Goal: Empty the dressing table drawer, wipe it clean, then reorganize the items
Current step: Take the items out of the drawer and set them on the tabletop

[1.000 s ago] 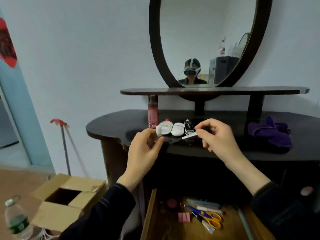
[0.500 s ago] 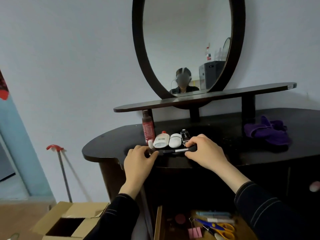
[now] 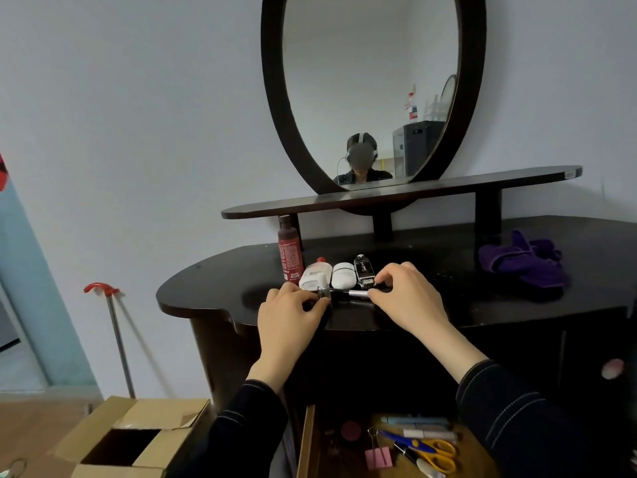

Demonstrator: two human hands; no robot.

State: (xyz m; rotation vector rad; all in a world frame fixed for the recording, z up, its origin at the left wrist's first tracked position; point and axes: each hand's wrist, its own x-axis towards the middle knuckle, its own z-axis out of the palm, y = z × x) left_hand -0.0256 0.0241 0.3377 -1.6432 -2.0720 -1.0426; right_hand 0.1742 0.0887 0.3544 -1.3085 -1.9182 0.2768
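My left hand (image 3: 293,313) and my right hand (image 3: 405,298) rest on the dark dressing table top (image 3: 213,288), each pinching one end of a thin black and silver pen-like stick (image 3: 348,293) that lies flat. Just behind it stand a red bottle (image 3: 289,253), a white tube (image 3: 315,274), a white case (image 3: 343,274) and a black case (image 3: 363,269) in a row. The open wooden drawer (image 3: 306,439) below holds scissors (image 3: 427,450), pens (image 3: 418,426), a pink binder clip (image 3: 379,457) and a round red item (image 3: 351,430).
A purple cloth (image 3: 524,262) lies on the right of the table top. An oval mirror (image 3: 372,88) and a narrow shelf (image 3: 396,194) rise behind. An open cardboard box (image 3: 131,439) sits on the floor at left, near a red-handled stick (image 3: 115,332).
Both hands lowered the thin stick from mid-air onto the table top in front of the row of items. The view rose and shifted a little.
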